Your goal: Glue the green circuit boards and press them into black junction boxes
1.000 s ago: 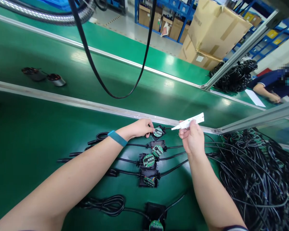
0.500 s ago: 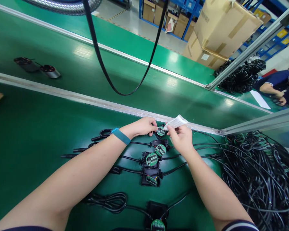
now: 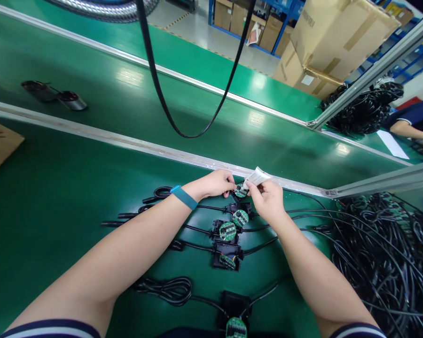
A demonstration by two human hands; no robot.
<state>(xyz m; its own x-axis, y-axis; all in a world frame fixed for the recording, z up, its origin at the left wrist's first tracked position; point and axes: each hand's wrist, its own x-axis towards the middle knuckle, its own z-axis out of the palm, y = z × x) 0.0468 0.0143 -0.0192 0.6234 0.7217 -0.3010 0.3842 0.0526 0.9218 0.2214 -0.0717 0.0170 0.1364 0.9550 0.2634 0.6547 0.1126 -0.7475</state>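
Observation:
My left hand, with a teal band at the wrist, pinches the left edge of a small round green circuit board at the far end of a row. My right hand is closed around a white squeeze tube, its nozzle pointing down onto that board. Nearer to me, more round boards such as this circuit board rest on open black plastic housings with black cables running out both sides. My fingertips partly hide the board being worked on.
A large heap of black cables lies at the right. A coiled cable is at the front. A metal rail crosses behind my hands, and a black cable loop hangs above. A co-worker's arm shows at the far right.
The view has shifted slightly, so the bench things appear further right. The tube stays at the board, a little more foreshortened. My left hand keeps its pinch on the board.

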